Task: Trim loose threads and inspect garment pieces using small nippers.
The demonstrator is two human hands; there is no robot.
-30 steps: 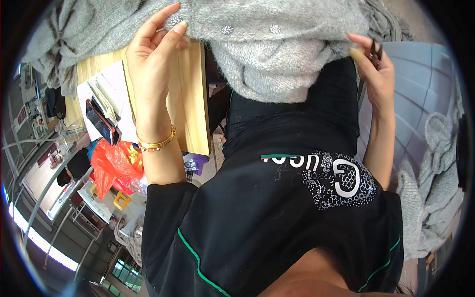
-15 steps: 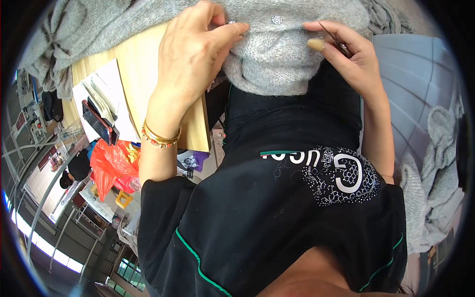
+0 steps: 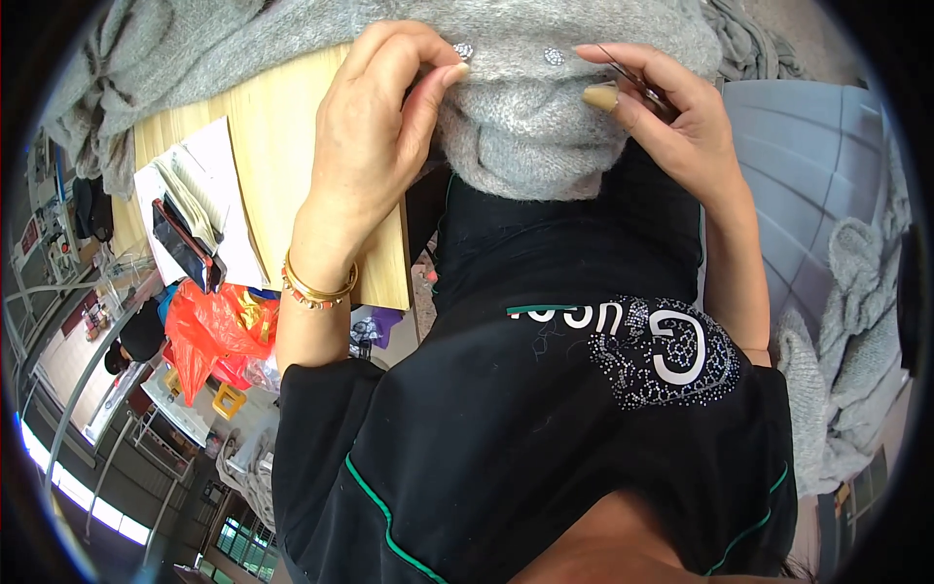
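Observation:
A grey fuzzy knit garment [image 3: 530,127] hangs in folds over the table edge and my lap. Two round, sparkly buttons sit on it: a left button [image 3: 464,50] and a right button [image 3: 554,56]. My left hand [image 3: 375,127] is closed in a pinch on the knit beside the left button. In my right hand [image 3: 681,122] are small dark metal scissors [image 3: 650,94], their thin tip pointing up and left; the handles are partly hidden in the palm. The right thumb wears a tan finger cover [image 3: 600,96]. My right index fingertip is close to the right button.
A pale wooden table [image 3: 282,146] lies at the left, bearing papers [image 3: 233,175] and a dark red phone [image 3: 185,243]. Red plastic bags [image 3: 219,331] are below it. On my right stands a grey-blue surface [image 3: 783,175], with more grey knitwear [image 3: 851,370] beyond.
My left thumb and fingers have shifted down and slightly left, uncovering more of the left button. My right hand, still holding the scissors, has moved slightly left. The view has shifted a little.

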